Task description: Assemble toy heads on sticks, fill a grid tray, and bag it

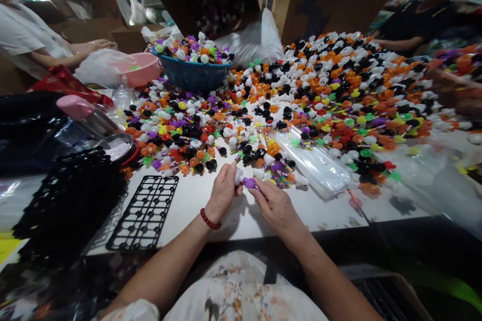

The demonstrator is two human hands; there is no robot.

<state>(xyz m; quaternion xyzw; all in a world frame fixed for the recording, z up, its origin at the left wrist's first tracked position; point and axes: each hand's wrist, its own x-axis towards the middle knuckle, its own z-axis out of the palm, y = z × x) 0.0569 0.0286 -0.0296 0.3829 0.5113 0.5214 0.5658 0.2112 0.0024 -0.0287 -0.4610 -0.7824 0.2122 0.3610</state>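
Observation:
My left hand (223,189), with a red bead bracelet on its wrist, is closed round a small white piece (238,176) above the front of the white table (241,218). Facing it, my right hand (274,205) pinches a purple ribbed piece (249,183) between thumb and fingers. The purple piece points at the white one, and their ends meet or nearly meet. Just beyond my hands lies a large spread of small coloured toy pieces (181,133). A black plastic grid (145,210) lies flat to the left of my left hand.
Clear plastic bags (316,163) and red-handled scissors (355,201) lie at the right. A blue basin (194,74) heaped with pieces and a pink basin (141,67) stand behind. Black grids (71,195) are stacked left. Cardboard boxes (335,2) stand at the back; people sit on both sides.

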